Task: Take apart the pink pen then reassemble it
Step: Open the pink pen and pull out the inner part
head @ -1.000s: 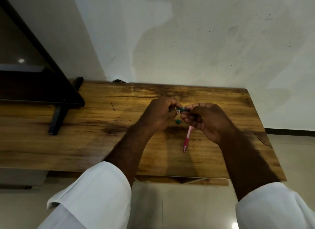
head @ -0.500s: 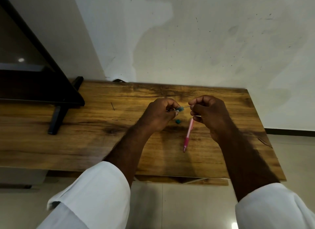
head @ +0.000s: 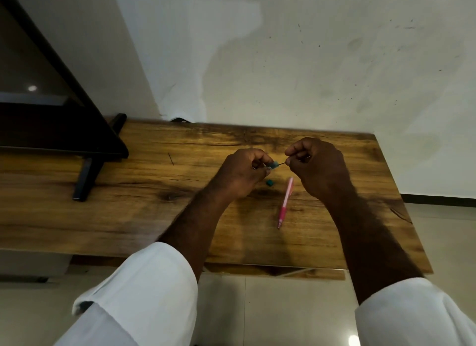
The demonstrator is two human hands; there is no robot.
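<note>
Half hidden: teal part (head: 274, 164); indistinct: thin rod (head: 282, 163).

**Pink, teal and honey-brown**

The pen (head: 285, 203) is pale pink along its barrel and a deeper pink at the grip. Two small things are teal: the piece (head: 274, 164) pinched in the left hand (head: 242, 173), and the bit (head: 269, 182) lying on the table (head: 128, 204). The rod (head: 282, 163) pinched in the right hand (head: 319, 165) is dark (too thin to tell more). The table is honey-brown wood, streaked with darker grain and blackish knots. The left sleeve (head: 144, 294) and right sleeve (head: 412, 314) are white. The stand (head: 85, 181) is black. The wall (head: 309, 62) is off-white, mottled with grey stains and dark specks. The floor (head: 270, 307) is pale beige, and the skirting (head: 438, 200) is dark.
</note>
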